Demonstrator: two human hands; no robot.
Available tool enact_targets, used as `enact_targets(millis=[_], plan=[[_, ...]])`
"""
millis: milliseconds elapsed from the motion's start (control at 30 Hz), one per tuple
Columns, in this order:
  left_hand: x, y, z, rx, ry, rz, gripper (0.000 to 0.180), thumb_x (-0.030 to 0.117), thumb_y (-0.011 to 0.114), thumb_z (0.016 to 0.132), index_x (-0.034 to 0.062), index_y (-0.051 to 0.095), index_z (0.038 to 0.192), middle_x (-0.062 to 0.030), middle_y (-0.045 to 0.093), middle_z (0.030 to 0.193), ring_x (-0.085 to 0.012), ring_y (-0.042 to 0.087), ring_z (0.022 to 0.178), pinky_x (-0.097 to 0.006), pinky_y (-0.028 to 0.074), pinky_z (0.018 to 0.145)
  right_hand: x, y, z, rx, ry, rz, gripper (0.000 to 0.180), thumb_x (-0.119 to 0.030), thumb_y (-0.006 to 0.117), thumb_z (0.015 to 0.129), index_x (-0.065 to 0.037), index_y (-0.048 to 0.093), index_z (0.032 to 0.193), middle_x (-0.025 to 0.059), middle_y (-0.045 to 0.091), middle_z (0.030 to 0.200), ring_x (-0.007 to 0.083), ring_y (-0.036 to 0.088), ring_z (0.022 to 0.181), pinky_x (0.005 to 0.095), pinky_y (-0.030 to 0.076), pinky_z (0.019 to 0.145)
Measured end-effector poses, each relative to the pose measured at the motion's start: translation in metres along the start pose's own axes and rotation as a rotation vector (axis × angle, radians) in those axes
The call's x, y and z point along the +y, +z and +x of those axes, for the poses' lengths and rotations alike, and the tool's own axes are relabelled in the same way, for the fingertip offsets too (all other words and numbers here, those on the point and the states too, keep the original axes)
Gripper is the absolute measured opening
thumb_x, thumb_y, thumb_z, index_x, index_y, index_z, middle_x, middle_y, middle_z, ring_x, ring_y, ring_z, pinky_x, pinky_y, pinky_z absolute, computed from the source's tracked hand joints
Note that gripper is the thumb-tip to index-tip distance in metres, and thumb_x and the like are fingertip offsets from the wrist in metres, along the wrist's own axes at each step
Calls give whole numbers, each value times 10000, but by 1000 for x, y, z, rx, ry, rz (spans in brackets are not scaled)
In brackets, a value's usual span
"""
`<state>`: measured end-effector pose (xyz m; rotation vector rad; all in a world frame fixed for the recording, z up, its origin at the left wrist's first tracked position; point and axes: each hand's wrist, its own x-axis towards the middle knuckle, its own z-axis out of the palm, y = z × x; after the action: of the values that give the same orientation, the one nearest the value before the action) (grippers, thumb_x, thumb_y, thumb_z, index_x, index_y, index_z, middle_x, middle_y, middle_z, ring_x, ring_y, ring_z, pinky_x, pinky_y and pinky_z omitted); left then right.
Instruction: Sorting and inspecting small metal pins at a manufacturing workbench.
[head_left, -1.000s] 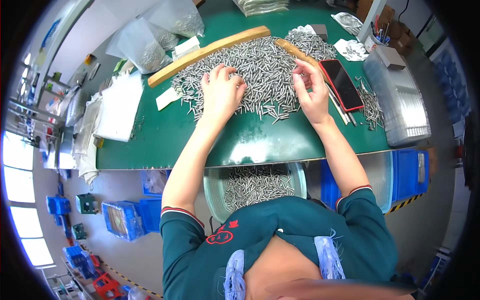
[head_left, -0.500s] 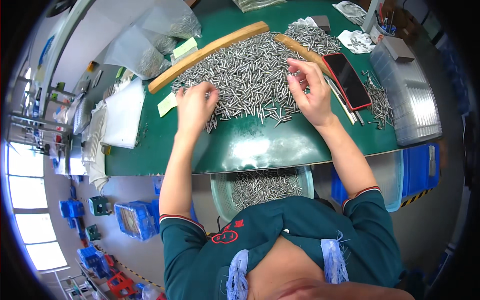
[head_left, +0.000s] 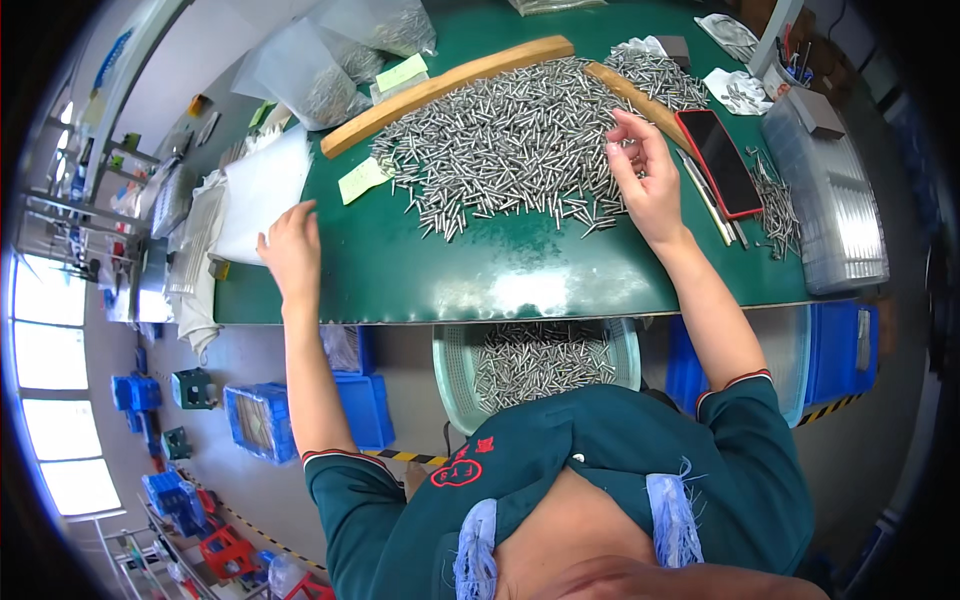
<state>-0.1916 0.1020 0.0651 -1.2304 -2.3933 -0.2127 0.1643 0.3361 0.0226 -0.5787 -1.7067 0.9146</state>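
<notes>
A broad heap of small silvery metal pins [head_left: 500, 135] is spread over the green table [head_left: 420, 290]. My left hand [head_left: 292, 250] is over the table's left part, at the lower edge of a white sheet [head_left: 265, 185]; thumb and fingers are apart and I see nothing in them. At the heap's right edge is my right hand [head_left: 652, 190], its fingers loosely curved, the thumb apart from them, with nothing visible between. Two wooden bars [head_left: 450, 88] [head_left: 640, 105] border the heap's far side. A yellow-green note [head_left: 362, 180] lies left of it.
Right of my right hand lie thin rods [head_left: 705, 200], a red-edged phone [head_left: 720, 165] and a smaller pile of metal parts [head_left: 775, 205]. Clear plastic boxes [head_left: 830, 190] stand far right. Bags of parts [head_left: 310, 90] sit far left. Below the table edge is a pale green basket [head_left: 455, 375] of pins.
My left hand has left the heap's left edge and moved left to the white sheet. My right hand stays by the heap's right side. The whole view has shifted slightly.
</notes>
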Motion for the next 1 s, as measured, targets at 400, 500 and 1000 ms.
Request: enact_targets(millis=[400, 500, 1000], plan=[[200, 25, -4, -91, 457, -405, 400, 297, 624, 901, 136, 588, 1265, -102, 592, 1271, -234, 575, 1165, -581, 333, 1054, -28, 0, -3, -334, -193, -429, 467, -285, 746, 802, -118, 616, 1218, 32, 681, 1040, 201, 639, 944, 338, 519, 795], [211, 19, -11, -158, 483, -402, 411, 331, 636, 886, 136, 602, 1246, -104, 578, 1279, -249, 542, 1208, -581, 337, 1050, -22, -3, -4, -508, -282, -573, 594, -401, 736, 785, -81, 589, 1263, 104, 596, 1257, 288, 491, 1249, 427, 382, 1051], [188, -13, -75, -268, 449, -459, 363, 250, 641, 895, 192, 615, 1252, -31, 549, 1349, -249, 426, 1335, -590, 267, 1090, -20, 4, -15, -767, -383, -491, 414, -422, 724, 799, -135, 698, 1096, 57, 605, 1215, 295, 423, 1326, 494, 306, 1112]])
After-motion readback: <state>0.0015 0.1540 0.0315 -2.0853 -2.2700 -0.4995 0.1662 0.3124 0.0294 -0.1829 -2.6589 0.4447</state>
